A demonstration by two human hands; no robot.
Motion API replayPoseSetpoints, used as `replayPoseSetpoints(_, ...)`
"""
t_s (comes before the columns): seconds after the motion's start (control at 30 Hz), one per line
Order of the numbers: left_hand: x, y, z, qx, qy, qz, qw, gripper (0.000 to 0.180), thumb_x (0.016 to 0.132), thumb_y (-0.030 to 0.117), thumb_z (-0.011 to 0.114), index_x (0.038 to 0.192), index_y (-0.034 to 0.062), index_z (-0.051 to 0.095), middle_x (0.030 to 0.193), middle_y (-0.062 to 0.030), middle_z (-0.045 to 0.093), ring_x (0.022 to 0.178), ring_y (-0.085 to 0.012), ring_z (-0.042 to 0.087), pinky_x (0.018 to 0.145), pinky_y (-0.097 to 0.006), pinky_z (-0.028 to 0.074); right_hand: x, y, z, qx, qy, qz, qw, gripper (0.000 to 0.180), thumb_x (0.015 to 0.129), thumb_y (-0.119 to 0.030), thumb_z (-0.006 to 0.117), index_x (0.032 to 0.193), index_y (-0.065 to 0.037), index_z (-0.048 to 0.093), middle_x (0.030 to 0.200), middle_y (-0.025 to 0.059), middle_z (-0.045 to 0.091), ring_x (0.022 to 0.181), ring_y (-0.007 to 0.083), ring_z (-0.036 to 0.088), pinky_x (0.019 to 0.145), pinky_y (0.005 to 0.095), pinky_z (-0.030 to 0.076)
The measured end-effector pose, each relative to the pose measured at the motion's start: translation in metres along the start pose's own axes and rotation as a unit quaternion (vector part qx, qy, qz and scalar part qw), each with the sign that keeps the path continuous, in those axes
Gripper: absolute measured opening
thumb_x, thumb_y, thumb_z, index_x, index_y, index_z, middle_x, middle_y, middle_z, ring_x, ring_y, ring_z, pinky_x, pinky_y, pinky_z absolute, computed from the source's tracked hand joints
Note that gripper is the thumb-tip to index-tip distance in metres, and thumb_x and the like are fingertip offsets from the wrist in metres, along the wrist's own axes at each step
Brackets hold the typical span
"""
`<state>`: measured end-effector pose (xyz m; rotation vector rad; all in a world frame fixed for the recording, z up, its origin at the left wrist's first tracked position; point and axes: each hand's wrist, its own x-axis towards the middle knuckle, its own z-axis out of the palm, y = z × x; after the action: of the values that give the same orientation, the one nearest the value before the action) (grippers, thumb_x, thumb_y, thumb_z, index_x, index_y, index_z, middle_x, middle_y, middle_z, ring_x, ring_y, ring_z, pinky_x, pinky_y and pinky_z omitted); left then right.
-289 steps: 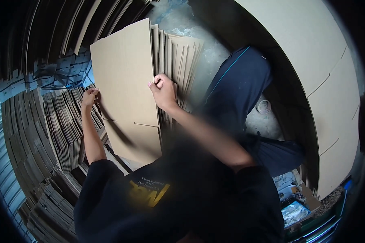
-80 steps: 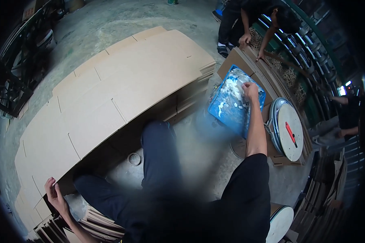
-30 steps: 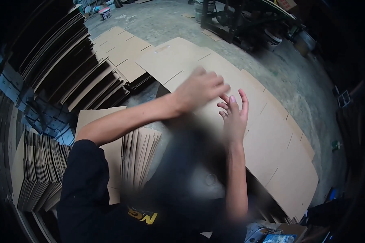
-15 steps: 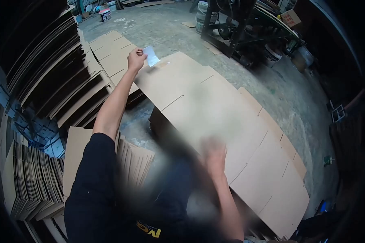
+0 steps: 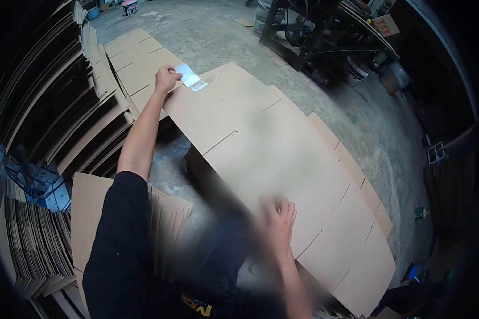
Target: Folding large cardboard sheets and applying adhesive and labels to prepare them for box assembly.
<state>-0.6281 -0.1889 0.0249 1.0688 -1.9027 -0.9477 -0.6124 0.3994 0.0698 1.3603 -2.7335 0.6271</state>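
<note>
The left hand (image 5: 167,78) pinches a pale scraper (image 5: 187,75), just lowered to the far end of the cardboard sheet (image 5: 239,114), apparently working a smear (image 5: 211,81). The right hand (image 5: 280,220) curls, blurred, over the near edge; grip unclear.

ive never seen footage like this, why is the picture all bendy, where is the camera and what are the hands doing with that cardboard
There is no robot here, just bare-handed human work. The camera is a wide fisheye one worn on the head, looking down, so straight edges curve toward the rim. The picture is not mirrored: its left is the wearer's left. The left hand reaches out, gripping a thin, pale flat piece whose far end meets the large brown cardboard sheet. The right hand is nearer the body, by the sheet's near edge, fingers curled; blur hides whether it holds anything. Slits are cut in the sheet. More cardboard stands packed at lower left.
</note>
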Motion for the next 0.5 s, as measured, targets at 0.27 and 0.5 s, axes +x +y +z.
replayPoseSetpoints(0.27, -0.017, 0.013, 0.011, -0.076, -0.051, 0.099, 0.991, 0.027, 0.078, 0.008, 0.082, 0.101, -0.001, 0.07, 0.08, -0.0044, 0.07, 0.074, -0.0139, 0.069, 0.071, -0.03, 0.056, 0.0, -0.002, 0.001, -0.02, 0.005, 0.002, 1.0, 0.081, 0.059, -0.011, 0.091, 0.135, -0.016, 0.064, 0.132, 0.0079, 0.05, 0.107, 0.0287, 0.051, 0.095, 0.0429, 0.044)
replayPoseSetpoints(0.5, 0.014, -0.005, -0.009, 0.036, 0.048, 0.071, 0.996, 0.027, 0.078, 0.011, 0.082, 0.1, 0.0004, 0.07, 0.079, -0.0061, 0.071, 0.074, -0.0155, 0.069, 0.07, -0.032, 0.056, 0.002, -0.003, 0.004, 0.004, 0.017, -0.005, 1.0, 0.082, 0.058, -0.011, 0.091, 0.135, -0.016, 0.064, 0.132, 0.0074, 0.051, 0.107, 0.0282, 0.051, 0.095, 0.0427, 0.044)
